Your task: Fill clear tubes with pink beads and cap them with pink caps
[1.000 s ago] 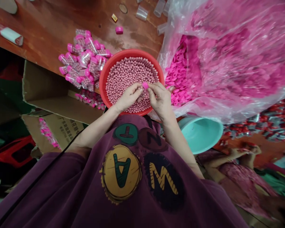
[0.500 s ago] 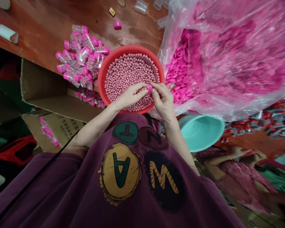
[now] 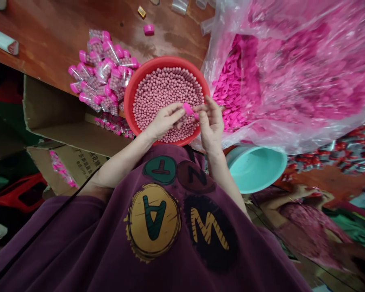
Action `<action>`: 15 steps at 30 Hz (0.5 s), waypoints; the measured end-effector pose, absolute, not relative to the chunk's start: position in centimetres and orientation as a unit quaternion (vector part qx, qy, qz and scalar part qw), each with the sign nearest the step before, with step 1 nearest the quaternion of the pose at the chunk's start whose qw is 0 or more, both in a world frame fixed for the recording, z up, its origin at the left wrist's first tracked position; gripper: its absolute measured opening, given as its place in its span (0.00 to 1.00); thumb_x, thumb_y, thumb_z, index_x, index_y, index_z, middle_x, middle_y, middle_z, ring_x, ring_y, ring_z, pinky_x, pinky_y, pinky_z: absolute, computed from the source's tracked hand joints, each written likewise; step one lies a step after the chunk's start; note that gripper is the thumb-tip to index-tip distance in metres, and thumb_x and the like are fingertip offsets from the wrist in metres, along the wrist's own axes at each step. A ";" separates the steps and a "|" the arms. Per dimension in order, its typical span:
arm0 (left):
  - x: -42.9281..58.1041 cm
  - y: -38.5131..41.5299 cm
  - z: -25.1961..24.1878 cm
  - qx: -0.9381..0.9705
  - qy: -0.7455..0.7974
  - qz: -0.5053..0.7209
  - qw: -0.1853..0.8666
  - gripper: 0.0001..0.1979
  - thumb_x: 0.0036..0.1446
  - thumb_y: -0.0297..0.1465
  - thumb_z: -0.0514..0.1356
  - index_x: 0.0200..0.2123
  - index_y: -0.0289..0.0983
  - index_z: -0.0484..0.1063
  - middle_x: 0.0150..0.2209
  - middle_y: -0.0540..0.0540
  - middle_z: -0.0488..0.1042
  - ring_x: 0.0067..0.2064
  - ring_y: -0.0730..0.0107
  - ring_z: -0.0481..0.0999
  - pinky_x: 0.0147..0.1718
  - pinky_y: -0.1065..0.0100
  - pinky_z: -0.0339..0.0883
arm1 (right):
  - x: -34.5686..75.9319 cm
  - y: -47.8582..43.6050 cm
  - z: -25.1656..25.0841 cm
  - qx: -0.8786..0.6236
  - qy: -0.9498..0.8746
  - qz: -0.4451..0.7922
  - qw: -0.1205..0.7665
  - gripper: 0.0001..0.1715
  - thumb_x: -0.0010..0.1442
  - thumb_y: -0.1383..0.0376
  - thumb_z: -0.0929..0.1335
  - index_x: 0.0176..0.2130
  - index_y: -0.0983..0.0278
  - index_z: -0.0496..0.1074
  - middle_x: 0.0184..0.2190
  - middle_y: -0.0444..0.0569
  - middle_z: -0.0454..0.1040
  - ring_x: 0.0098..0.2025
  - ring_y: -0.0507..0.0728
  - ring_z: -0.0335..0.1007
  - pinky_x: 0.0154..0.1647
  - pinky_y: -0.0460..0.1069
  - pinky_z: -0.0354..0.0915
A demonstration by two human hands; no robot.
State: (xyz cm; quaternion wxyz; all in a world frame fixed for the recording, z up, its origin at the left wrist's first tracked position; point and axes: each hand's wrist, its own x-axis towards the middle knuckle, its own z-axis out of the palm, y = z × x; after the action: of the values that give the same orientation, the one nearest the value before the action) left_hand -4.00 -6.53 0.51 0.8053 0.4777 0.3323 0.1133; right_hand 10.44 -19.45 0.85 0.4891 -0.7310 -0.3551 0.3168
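My left hand [image 3: 167,119] pinches a small clear container with a pink cap [image 3: 187,108] over a red basin [image 3: 129,103]. Pink beads [image 3: 158,93] fill much of the basin. At the basin's right side my right hand [image 3: 212,121] has thumb and fingers closed on a small pink piece [image 3: 196,116], just right of the cap. Whether that piece touches the cap is hard to tell. Left of the basin lies a pile of capped containers of beads [image 3: 105,71].
A plastic bag [image 3: 280,81] of pink pieces lies to the right, with a turquoise basin [image 3: 255,168] below it. Cardboard boxes [image 3: 48,109] stand at left. A loose pink cap [image 3: 149,29] lies on the table [image 3: 48,36]. Another person [image 3: 304,227] is at lower right.
The capped container has tilted and shifted slightly left. My right hand has moved off the cap, its fingers more spread, and a small pink piece now shows at its fingertips.
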 end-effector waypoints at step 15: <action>-3.6 -7.2 -0.1 0.479 0.397 0.156 0.767 0.07 0.74 0.34 0.67 0.42 0.38 0.80 0.34 0.50 0.79 0.34 0.74 0.77 0.35 0.72 0.74 | 9.1 -18.2 1.4 -0.769 -0.508 0.255 0.292 0.40 0.68 0.57 0.75 0.73 0.66 0.68 0.64 0.64 0.76 0.66 0.72 0.73 0.74 0.74 0.69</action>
State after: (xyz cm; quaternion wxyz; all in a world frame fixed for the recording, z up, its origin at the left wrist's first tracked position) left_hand -3.56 -7.23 -0.08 0.7669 0.4794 0.3971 0.1560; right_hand 9.05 -18.22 1.43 0.2923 -0.7692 -0.5076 0.2554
